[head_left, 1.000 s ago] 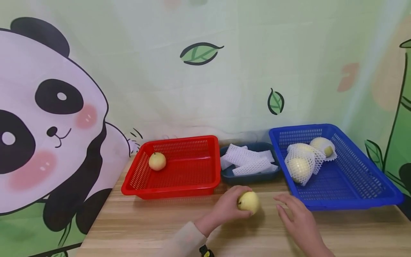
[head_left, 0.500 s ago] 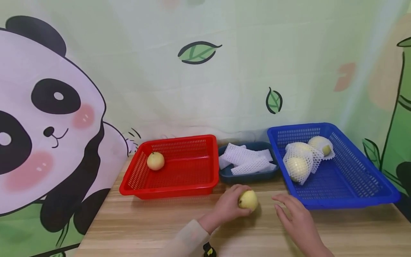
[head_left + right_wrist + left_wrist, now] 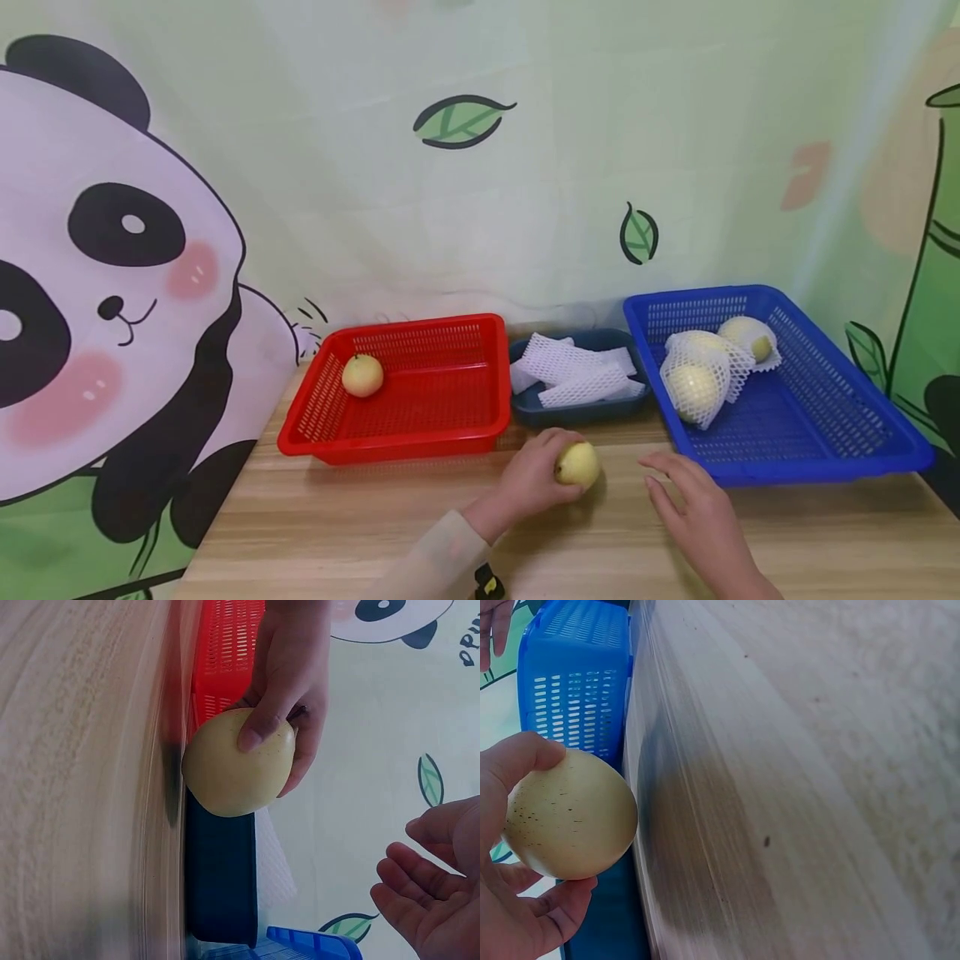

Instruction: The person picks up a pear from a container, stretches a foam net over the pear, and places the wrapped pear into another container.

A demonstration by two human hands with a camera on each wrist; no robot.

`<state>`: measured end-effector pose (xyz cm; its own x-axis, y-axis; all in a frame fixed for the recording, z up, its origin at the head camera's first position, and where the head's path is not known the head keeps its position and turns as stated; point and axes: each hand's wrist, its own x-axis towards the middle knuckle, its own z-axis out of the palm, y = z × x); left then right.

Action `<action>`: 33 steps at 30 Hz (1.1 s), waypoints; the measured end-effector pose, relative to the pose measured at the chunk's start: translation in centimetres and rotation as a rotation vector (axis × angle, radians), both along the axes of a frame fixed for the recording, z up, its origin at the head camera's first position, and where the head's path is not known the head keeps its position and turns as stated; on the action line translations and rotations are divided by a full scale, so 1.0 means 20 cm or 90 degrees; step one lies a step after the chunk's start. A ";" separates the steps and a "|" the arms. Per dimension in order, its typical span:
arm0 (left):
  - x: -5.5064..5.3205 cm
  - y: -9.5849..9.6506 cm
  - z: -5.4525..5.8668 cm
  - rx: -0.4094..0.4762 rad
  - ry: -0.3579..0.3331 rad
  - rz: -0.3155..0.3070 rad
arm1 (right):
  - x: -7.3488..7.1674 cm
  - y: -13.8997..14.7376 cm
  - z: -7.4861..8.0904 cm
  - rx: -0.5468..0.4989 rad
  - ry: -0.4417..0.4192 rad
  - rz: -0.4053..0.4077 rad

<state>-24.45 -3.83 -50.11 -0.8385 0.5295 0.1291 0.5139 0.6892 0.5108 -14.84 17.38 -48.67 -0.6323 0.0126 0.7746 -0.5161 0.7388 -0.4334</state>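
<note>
My left hand (image 3: 531, 477) grips a pale yellow pear (image 3: 579, 464) above the wooden table, thumb on one side and fingers on the other. Its speckled skin shows in the left wrist view, where the pear (image 3: 574, 814) hangs a little clear of the tabletop. In the right wrist view a dark stem sticks out beside the left thumb. To the right of the pear, my right hand (image 3: 701, 518) hovers apart from it, fingers loosely bent and holding nothing. White foam net sleeves (image 3: 573, 371) lie in a dark blue tray (image 3: 585, 412) behind the pear.
A red basket (image 3: 412, 446) at the left holds one bare pear (image 3: 363, 377). At the right, a blue basket (image 3: 817, 472) contains several net-wrapped pears (image 3: 693, 390) toward its left side. Behind everything hangs a panda-print cloth (image 3: 360, 192).
Both hands and the pear stay almost in place. The whole head view has shifted slightly, with the baskets appearing a little further left.
</note>
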 end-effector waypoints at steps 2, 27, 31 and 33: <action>0.00 0.00 0.00 -0.004 0.000 0.001 | 0.00 0.00 0.00 -0.002 -0.002 0.001; 0.03 0.01 0.02 -0.109 0.013 -0.047 | 0.00 0.02 0.00 -0.001 -0.008 -0.005; 0.07 -0.01 0.04 -0.143 0.005 -0.068 | 0.00 0.02 0.01 -0.003 -0.006 -0.007; 0.09 -0.02 0.06 -0.160 0.011 -0.076 | -0.01 0.02 0.01 -0.001 -0.002 -0.008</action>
<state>-22.60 -4.32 -48.98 -0.7675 0.6410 -0.0051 0.6054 0.7275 0.3228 -14.96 17.86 -48.50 -0.6343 0.0217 0.7728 -0.5056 0.7445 -0.4359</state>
